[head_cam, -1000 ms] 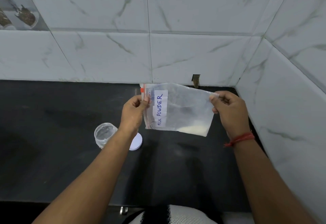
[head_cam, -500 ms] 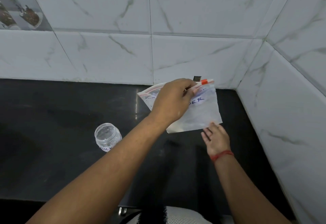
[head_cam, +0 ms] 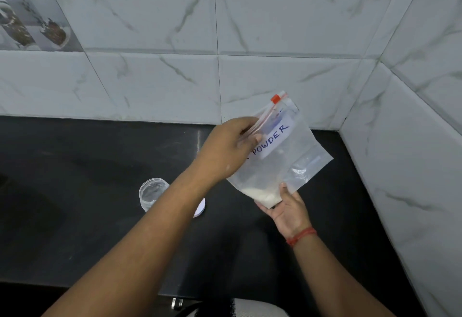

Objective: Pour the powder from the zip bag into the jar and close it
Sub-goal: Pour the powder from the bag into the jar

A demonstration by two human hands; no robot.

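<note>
We see the left hand (head_cam: 226, 151) pinching the zip bag (head_cam: 282, 151) near its zipper edge, holding it tilted above the black counter (head_cam: 75, 191), the orange slider (head_cam: 275, 98) at the upper end. The right hand (head_cam: 287, 206) lies open, palm up, under the bag's lowest corner, where the white powder (head_cam: 262, 194) has gathered; its fingers touch the plastic without closing around it. A white label (head_cam: 272, 139) on the bag reads "POWDER". The clear jar (head_cam: 152, 193) stands uncapped on the counter, to the left of the bag and partly behind the left forearm, with its white lid (head_cam: 200, 208) lying just beside it.
</note>
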